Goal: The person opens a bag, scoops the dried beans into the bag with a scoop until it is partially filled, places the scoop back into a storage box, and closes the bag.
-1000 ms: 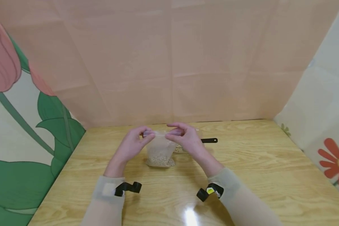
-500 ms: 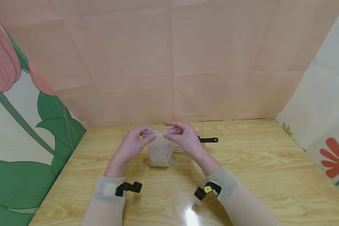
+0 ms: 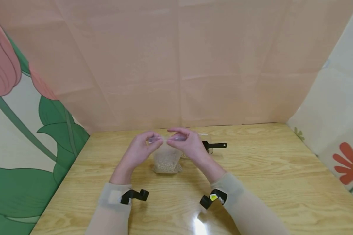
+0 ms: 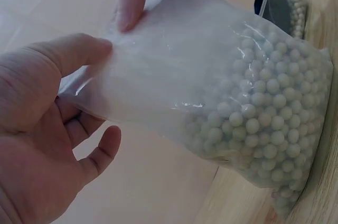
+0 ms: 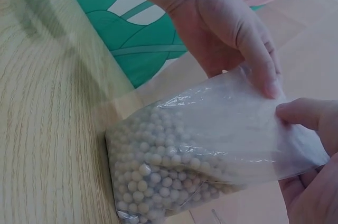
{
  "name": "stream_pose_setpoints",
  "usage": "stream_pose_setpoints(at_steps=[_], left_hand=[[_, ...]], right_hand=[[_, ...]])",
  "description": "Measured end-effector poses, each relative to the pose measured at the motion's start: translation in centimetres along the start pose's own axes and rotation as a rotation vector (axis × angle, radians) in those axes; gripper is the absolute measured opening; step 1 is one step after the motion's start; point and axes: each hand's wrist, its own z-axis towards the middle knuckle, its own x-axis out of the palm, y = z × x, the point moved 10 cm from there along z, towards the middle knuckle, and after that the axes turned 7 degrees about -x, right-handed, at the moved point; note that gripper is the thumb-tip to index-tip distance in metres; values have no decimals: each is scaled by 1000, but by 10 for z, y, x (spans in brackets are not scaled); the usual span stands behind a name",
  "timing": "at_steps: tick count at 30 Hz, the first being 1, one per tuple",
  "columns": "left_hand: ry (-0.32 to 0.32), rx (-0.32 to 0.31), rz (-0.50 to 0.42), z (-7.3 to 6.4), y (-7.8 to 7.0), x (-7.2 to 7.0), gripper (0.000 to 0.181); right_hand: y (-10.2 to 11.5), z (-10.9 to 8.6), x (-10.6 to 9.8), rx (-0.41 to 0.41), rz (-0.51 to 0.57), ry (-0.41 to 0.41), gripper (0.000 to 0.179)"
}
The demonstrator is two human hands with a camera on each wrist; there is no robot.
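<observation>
A clear plastic bag (image 3: 167, 160) stands upright on the table, its lower part filled with small whitish balls (image 4: 274, 108). My left hand (image 3: 141, 148) pinches the bag's top edge at the left between thumb and fingers. On the same edge my right hand (image 3: 191, 145) pinches with its thumb and fingers, close beside the left thumb. In the right wrist view the two thumbs (image 5: 264, 84) press the film only a short way apart. Both hands hide part of the bag's mouth.
Behind the bag and right hand stands a clear container (image 3: 210, 150), partly hidden, with more balls. A black scoop (image 3: 217, 145) shows its handle pointing right. The wooden table (image 3: 267, 169) meets a pinkish covered wall (image 3: 176, 65) at the back.
My right hand has slid left along the bag's top edge toward the left hand, uncovering more of the black scoop. The left hand and the bag have hardly moved.
</observation>
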Motion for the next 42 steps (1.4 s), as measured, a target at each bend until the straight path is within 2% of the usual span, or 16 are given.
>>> stream_pose_setpoints(at_steps=[7, 13, 19, 23, 28, 32, 36, 42], left_hand=[[-11, -24, 14, 1, 3, -4, 20], [-55, -35, 24, 1, 8, -12, 10], [-61, -8, 51, 2, 3, -15, 10], [-60, 2, 57, 3, 1, -14, 10], [-62, 6, 63, 5, 1, -12, 8], [-64, 1, 54, 6, 2, -11, 9], [-68, -30, 48, 7, 7, -12, 10], [-69, -52, 40, 9, 11, -14, 11]], right_hand=[[-1, -2, -4, 17, -23, -16, 40], [-3, -2, -11, 43, -71, -7, 37], [11, 8, -8, -37, -71, 52, 42], [18, 12, -3, -88, -67, 85, 38], [18, 14, -3, -89, -87, 79, 29], [16, 15, -6, -74, -95, 82, 36], [13, 15, -11, -54, -108, 77, 47], [12, 15, -22, -61, -104, 50, 42]])
